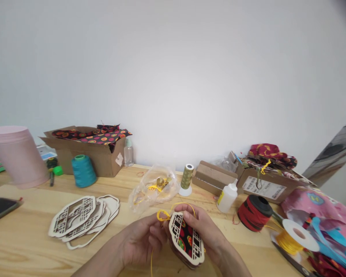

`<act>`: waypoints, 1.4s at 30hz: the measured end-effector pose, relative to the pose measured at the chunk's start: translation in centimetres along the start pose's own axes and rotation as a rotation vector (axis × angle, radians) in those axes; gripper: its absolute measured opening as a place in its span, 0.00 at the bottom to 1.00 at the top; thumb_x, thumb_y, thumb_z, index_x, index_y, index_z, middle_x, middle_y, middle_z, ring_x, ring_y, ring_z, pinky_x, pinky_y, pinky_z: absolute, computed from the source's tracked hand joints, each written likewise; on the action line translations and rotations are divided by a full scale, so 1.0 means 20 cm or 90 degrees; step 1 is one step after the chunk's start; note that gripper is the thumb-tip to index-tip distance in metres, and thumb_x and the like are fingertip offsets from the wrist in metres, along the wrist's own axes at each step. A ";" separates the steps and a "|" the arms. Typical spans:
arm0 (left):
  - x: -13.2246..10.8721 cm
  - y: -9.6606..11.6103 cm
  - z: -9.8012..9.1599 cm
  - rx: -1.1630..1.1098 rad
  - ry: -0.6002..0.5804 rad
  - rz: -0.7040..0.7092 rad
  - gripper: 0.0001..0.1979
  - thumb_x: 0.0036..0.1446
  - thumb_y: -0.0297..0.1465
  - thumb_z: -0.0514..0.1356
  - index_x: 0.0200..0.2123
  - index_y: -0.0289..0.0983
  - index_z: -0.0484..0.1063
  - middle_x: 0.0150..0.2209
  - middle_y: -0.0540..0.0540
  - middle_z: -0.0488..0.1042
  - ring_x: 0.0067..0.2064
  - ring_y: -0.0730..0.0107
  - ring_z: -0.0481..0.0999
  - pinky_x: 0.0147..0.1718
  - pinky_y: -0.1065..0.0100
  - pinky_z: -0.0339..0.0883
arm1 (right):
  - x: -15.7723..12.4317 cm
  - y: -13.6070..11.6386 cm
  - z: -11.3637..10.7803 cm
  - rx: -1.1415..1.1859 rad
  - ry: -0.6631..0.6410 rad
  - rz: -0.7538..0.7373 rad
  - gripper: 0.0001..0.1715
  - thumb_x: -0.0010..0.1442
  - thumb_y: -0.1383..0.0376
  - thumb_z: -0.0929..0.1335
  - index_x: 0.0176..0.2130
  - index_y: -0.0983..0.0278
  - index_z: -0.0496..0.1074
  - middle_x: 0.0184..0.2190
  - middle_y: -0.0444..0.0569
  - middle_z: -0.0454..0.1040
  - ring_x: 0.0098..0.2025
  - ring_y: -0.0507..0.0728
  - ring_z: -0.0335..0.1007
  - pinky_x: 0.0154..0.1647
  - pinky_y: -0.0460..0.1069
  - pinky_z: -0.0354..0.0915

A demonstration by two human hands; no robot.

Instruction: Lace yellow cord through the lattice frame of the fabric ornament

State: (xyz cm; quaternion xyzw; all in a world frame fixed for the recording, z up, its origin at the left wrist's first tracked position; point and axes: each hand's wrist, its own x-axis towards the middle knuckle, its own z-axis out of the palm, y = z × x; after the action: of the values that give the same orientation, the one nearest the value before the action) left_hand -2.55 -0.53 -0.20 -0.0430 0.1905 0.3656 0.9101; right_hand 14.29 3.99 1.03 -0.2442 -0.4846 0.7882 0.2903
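Note:
My right hand (203,227) is closed on a padded ornament (187,240), which has a pale fretwork wooden frame over black, red and green patterned fabric. A yellow cord (163,215) forms a loop at the ornament's upper left corner. My left hand (145,238) is closed beside that corner, its fingertips pinching the cord by the loop. One strand of cord arches over my right hand's fingers, and another hangs below my left hand. The ornament is tilted, its front facing up.
Wooden frames (75,217) lie stacked at the left, near a teal thread cone (83,171). Behind the hands are a plastic bag (154,188), a green thread spool (187,177) and a glue bottle (227,197). A red spool (254,213) and yellow spool (296,234) are at right.

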 end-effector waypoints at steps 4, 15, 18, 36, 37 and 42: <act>-0.02 0.01 0.01 0.039 0.005 0.021 0.05 0.43 0.23 0.60 0.21 0.26 0.67 0.15 0.49 0.69 0.12 0.88 0.63 0.08 0.88 0.53 | -0.03 -0.03 -0.02 0.054 -0.067 -0.023 0.23 0.43 0.65 0.70 0.40 0.66 0.64 0.33 0.50 0.71 0.33 0.53 0.68 0.35 0.48 0.60; -0.01 -0.03 0.02 0.176 0.095 0.106 0.06 0.41 0.25 0.60 0.17 0.29 0.67 0.12 0.51 0.66 0.13 0.86 0.61 0.14 0.84 0.58 | -0.04 -0.04 -0.02 -0.028 -0.086 -0.026 0.27 0.45 0.55 0.67 0.42 0.66 0.63 0.29 0.49 0.71 0.31 0.54 0.67 0.32 0.48 0.59; 0.02 -0.06 0.01 0.256 0.082 0.094 0.03 0.41 0.23 0.59 0.20 0.27 0.68 0.16 0.48 0.67 0.13 0.89 0.59 0.11 0.88 0.49 | -0.02 -0.04 -0.04 -0.122 -0.076 0.005 0.23 0.44 0.57 0.69 0.39 0.65 0.65 0.20 0.42 0.67 0.22 0.49 0.63 0.24 0.43 0.57; -0.04 0.01 0.06 0.688 0.137 0.223 0.12 0.38 0.34 0.64 0.17 0.30 0.68 0.14 0.54 0.62 0.16 0.83 0.51 0.14 0.76 0.38 | -0.02 -0.07 -0.24 -0.412 -0.015 -0.014 0.12 0.43 0.62 0.69 0.30 0.65 0.71 0.21 0.42 0.69 0.22 0.48 0.61 0.22 0.43 0.57; -0.03 0.01 0.06 0.699 0.135 0.216 0.12 0.38 0.34 0.64 0.16 0.31 0.68 0.13 0.55 0.61 0.15 0.83 0.49 0.14 0.76 0.36 | -0.02 -0.06 -0.25 -0.448 -0.001 -0.041 0.11 0.44 0.61 0.69 0.29 0.65 0.72 0.22 0.43 0.70 0.23 0.49 0.62 0.24 0.44 0.58; -0.01 0.01 0.03 0.749 0.142 0.204 0.12 0.38 0.34 0.63 0.16 0.31 0.67 0.12 0.56 0.58 0.15 0.83 0.48 0.14 0.76 0.37 | 0.01 -0.04 -0.31 -0.618 0.066 -0.106 0.12 0.45 0.58 0.67 0.26 0.65 0.73 0.22 0.46 0.72 0.25 0.53 0.64 0.24 0.46 0.60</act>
State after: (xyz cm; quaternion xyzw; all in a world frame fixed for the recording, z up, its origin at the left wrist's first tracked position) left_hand -2.62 -0.48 0.53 0.4574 0.4582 0.3248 0.6894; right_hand 18.45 8.20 -0.85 -0.3508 -0.7986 0.4325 0.2284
